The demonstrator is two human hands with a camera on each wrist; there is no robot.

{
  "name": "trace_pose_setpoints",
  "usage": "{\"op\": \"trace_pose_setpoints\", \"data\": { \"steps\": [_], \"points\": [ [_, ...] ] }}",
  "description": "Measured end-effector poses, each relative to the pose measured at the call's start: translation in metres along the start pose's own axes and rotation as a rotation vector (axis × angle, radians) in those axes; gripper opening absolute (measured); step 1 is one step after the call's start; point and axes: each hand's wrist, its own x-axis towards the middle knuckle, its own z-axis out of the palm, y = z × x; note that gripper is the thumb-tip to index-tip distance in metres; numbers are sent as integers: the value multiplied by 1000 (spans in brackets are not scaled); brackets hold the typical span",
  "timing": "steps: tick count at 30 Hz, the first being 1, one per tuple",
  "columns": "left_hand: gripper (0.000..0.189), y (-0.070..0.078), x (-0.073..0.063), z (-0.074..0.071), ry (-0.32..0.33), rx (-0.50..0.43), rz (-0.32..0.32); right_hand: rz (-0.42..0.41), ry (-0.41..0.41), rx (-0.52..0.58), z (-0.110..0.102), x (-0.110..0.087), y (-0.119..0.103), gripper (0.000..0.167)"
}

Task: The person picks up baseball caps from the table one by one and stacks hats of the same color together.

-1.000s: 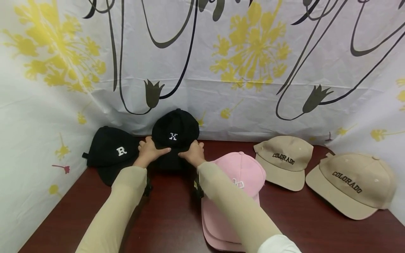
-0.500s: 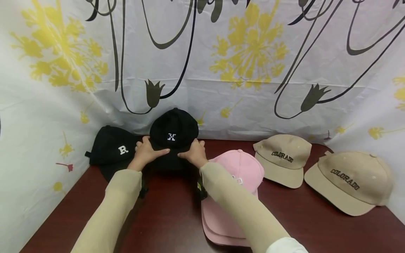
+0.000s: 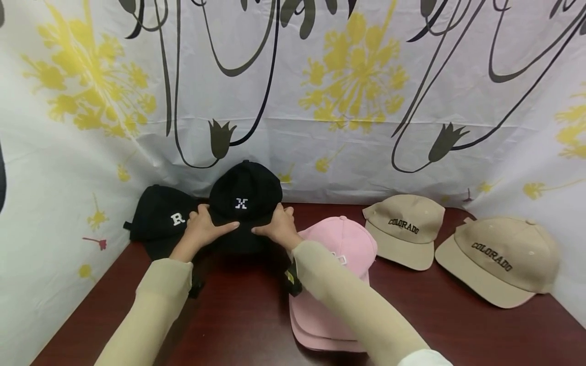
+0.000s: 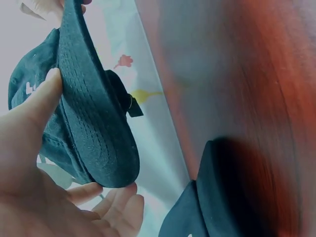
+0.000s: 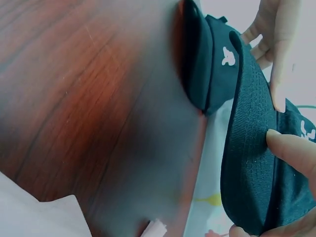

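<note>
A black baseball cap (image 3: 247,185) with a small white X-like mark is held between both hands near the back of the table. My left hand (image 3: 200,231) grips its left side, thumb across the top of the brim. On the opposite side my right hand (image 3: 280,227) holds it the same way, its thumb pointing inward. Both wrist views show the stitched brim (image 4: 96,118) raised off the wood, with fingers around its ends. Just left of it sits another black cap (image 3: 155,218) with a white R, partly hidden behind my left hand.
Overlapping pink caps (image 3: 345,239) lie under my right forearm. Two beige COLORADO caps, one smaller-looking (image 3: 407,218) and one nearer (image 3: 508,249), stand at the right. A patterned white cloth (image 3: 256,101) rises behind the dark red wooden table (image 3: 238,315).
Both hands have shifted the held black cap slightly left, closer to the R cap. The head view has also drifted a little. The grip looks the same.
</note>
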Motion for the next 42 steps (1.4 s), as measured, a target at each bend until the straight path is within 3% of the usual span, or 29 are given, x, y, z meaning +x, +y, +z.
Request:
{"op": "trace_pose_setpoints", "data": {
  "steps": [6, 18, 25, 33, 42],
  "points": [
    [105, -1, -13, -4, -10, 4, 19, -7, -17, -11, -2, -11, -3, 100],
    [109, -3, -45, -9, -19, 96, 57, -101, -72, 34, -1, -39, 4, 101],
    [110, -5, -65, -9, -14, 113, 65, -144, -108, 5, 0, -55, 10, 104],
    [105, -7, -81, -4, -7, 128, 68, -147, -124, -21, 2, -69, 18, 103],
    [106, -13, -94, -3, -34, 134, 60, -180, -149, 25, 4, -86, 22, 104]
  ]
}}
